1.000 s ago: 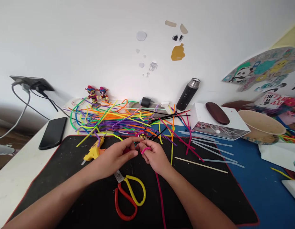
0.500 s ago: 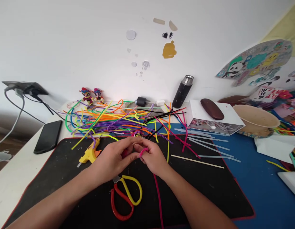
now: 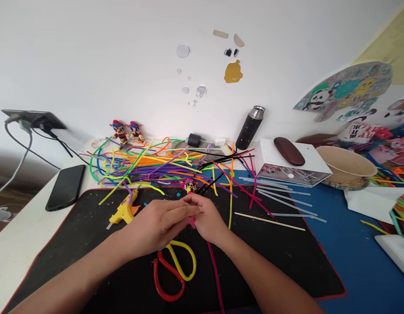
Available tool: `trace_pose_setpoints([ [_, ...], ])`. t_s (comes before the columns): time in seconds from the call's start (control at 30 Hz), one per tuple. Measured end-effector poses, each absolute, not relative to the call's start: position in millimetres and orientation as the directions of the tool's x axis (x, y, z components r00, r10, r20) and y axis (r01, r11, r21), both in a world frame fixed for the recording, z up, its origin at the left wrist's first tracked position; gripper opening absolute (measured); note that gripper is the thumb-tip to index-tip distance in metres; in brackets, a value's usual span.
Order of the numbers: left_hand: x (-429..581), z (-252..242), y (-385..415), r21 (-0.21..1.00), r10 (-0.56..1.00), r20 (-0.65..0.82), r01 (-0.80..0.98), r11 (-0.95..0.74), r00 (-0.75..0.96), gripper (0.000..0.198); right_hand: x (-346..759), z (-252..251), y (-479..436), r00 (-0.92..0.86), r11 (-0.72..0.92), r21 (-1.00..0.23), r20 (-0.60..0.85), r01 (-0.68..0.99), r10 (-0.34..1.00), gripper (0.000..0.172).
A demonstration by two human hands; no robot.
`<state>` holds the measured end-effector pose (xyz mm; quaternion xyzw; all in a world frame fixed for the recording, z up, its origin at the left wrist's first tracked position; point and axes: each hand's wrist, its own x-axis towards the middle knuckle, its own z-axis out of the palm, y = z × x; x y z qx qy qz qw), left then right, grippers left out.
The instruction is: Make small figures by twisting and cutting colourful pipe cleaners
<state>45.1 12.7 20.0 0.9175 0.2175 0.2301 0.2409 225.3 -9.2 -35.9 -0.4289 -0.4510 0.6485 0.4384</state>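
My left hand (image 3: 162, 224) and my right hand (image 3: 211, 220) meet over the black mat, fingers closed together around a magenta pipe cleaner (image 3: 216, 270). A short bit of it shows below the fingertips, and its long tail runs from under my right hand to the bottom edge. The part between my palms is hidden. Just beyond my fingers is a small pipe-cleaner figure (image 3: 190, 186), its lower part covered by my hands. Scissors (image 3: 159, 279) with one red and one yellow handle lie below my left hand, blades mostly hidden. A yellow glue gun (image 3: 125, 212) rests left of it.
A heap of coloured pipe cleaners (image 3: 156, 163) spreads along the back. Two small figures (image 3: 119, 131) stand behind it. Rightward are a black flask (image 3: 249, 131), glue sticks (image 3: 287, 198), a wooden stick (image 3: 270, 221) and a white box (image 3: 309, 161). A phone (image 3: 65, 187) lies left.
My left fingers have moved over my right fingertips, covering more of the pipe cleaner. My hands sit slightly lower, so more of the small figure beyond them shows.
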Motion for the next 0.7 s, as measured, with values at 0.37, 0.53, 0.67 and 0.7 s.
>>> trace_pose_setpoints([
  [0.37, 36, 14, 33, 0.562, 0.611, 0.418, 0.337, -0.756, 0.673, 0.025, 214, -29, -4, -0.269, -0.185, -0.979, -0.155, -0.090, 0.951, 0.016],
  [0.53, 32, 19, 53, 0.640, 0.699, 0.373, 0.376, -0.670, 0.610, 0.021, 213, -21, 2, -0.288, -0.144, -0.985, -0.112, -0.091, 0.951, 0.038],
  [0.67, 32, 27, 65, 0.751, 0.766, 0.301, 0.354, -0.557, 0.568, 0.024, 214, -11, 10, -0.281, -0.154, -0.979, -0.111, -0.137, 0.953, 0.045],
  [0.7, 32, 28, 68, 0.791, 0.784, 0.271, 0.335, -0.512, 0.558, 0.026, 213, -8, 12, -0.275, -0.152, -0.979, -0.110, -0.137, 0.955, 0.045],
])
